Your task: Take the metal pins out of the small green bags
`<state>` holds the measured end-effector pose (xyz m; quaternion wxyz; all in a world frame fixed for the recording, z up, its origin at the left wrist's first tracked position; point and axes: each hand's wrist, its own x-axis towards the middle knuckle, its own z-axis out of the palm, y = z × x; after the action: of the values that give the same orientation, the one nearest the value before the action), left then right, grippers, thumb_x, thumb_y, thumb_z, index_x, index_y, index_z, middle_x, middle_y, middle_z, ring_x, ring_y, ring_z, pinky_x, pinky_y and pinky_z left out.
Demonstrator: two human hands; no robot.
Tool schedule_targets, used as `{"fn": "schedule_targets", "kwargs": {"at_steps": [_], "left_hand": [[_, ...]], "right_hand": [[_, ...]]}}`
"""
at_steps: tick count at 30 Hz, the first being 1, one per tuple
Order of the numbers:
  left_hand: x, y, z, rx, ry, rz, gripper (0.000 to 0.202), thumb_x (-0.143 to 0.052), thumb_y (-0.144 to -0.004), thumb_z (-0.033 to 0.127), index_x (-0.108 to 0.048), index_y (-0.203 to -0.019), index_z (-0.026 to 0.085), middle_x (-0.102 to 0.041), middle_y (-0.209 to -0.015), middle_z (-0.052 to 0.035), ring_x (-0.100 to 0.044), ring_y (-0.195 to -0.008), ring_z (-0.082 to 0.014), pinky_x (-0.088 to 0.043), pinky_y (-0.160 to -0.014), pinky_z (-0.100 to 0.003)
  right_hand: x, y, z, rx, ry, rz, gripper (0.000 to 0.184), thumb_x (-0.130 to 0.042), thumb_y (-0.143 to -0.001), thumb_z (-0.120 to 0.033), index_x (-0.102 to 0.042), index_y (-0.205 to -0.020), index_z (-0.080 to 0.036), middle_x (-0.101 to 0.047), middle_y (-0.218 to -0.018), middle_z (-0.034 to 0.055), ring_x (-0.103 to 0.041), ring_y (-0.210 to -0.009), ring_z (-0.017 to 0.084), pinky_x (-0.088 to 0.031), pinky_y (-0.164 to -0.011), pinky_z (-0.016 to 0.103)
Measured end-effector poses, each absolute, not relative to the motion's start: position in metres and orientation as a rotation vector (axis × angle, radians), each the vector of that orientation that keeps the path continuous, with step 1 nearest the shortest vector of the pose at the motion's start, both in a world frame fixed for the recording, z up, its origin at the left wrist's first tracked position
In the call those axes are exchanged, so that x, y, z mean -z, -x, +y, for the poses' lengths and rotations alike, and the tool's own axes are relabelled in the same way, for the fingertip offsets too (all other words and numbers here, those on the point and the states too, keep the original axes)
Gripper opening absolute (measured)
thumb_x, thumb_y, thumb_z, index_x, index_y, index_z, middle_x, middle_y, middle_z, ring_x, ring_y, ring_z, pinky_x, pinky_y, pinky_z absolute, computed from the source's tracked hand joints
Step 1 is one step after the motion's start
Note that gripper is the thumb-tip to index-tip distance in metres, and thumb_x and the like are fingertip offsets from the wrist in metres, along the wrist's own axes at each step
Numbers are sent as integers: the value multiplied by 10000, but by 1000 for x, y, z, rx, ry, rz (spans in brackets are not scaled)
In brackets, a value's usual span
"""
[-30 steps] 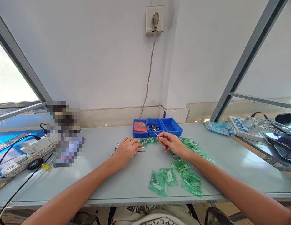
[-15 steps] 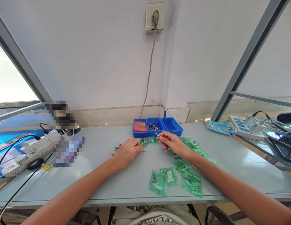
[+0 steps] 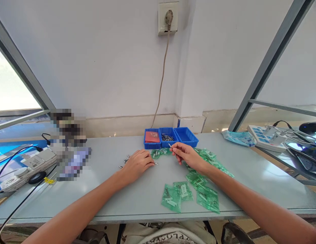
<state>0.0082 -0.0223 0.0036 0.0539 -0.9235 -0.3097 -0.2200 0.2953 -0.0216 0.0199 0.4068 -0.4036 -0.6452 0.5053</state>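
Observation:
My left hand (image 3: 137, 164) rests palm down on the grey table (image 3: 101, 200), its fingers curled over small metal pins (image 3: 155, 163); more loose pins (image 3: 126, 159) lie just left of it. My right hand (image 3: 185, 155) pinches one small metal pin (image 3: 170, 145) between thumb and fingers, held just in front of the blue trays. Three joined blue trays (image 3: 170, 137) stand behind both hands: the left one has a red pack, the middle one holds metal pins, the right one looks bare. Green plastic bags (image 3: 190, 189) lie scattered under and in front of my right arm.
A cable runs down the wall from a socket (image 3: 168, 18) to the table's back edge. A power strip and black cables (image 3: 28, 162) lie at the left. At the right, a light blue packet (image 3: 238, 138) and a second bench with devices (image 3: 282, 139).
My left hand shifted slightly over the pins on the table. My right hand kept its pin almost still.

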Motion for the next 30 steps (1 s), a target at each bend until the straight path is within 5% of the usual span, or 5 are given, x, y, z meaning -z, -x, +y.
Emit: {"fn": "schedule_targets", "kwargs": {"at_steps": [18,30], "left_hand": [[-7,-12,-25,862,2745,-975,315,-391,-1138,350,-588,-957,184,-675,-752,14,-568,-715,-162,-409,-756,-328],[-12,-8,-24,909,2720,-1009,255,-546,-1082,317,-598,-868,189,-710,-909,-24,-589,-897,-198,-415,-844,-355]], "right_hand": [[-20,-295,-21,-1242,1009,-1629,413,-667,-908,-625,-643,-957,-216,-592,-839,-5,-505,-601,113,-482,-543,273],[-21,-296,-22,-1242,1026,-1629,401,-655,-921,-617,-647,-962,-219,-601,-855,0,-508,-612,116,-493,-559,278]]}}
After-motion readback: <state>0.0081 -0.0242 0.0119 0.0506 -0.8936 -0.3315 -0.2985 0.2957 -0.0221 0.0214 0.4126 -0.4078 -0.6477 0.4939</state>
